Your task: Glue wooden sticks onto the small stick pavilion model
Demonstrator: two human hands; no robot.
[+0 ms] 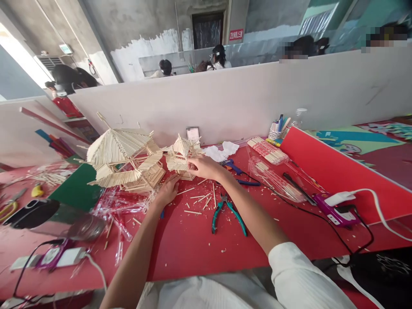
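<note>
A small pavilion model (180, 148) made of thin wooden sticks stands on the red table, its pointed roof upright. My right hand (202, 166) is at its right side, thumb and fingers pinched together against the sticks; what lies between the fingertips is too small to tell. Low in front of the model rests my left hand (168, 191), its fingers stretched toward the base. To the left is a larger stick pavilion (117, 148) with a wide sloping roof. Teal-handled pliers (228, 212) lie with handles spread, below my right hand, near loose cut sticks (201, 199).
Bagged wooden sticks (268, 151) and blue-handled pliers (233, 166) lie to the right, with a purple power strip (334, 210) and its cords. A clear bottle (80, 221) and plastic wrappers lie left. A white partition (225, 103) closes the back; people sit beyond it.
</note>
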